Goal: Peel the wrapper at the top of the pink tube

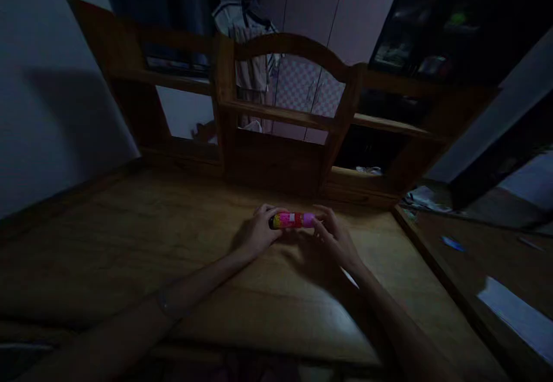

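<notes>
A small pink and red tube with a white band (pixel 292 220) is held level a little above a wooden desk (pixel 142 244). My left hand (pixel 258 233) grips its dark left end with curled fingers. My right hand (pixel 334 237) pinches its pink right end. Both forearms reach in from the bottom edge, and a thin bracelet (pixel 163 302) circles the left one. The room is dim.
A wooden hutch with shelves and an arched mirror (pixel 294 97) stands along the desk's far edge. A white wall (pixel 47 94) is on the left. At the right, a lower surface (pixel 466 255) carries papers and a small blue item (pixel 453 244).
</notes>
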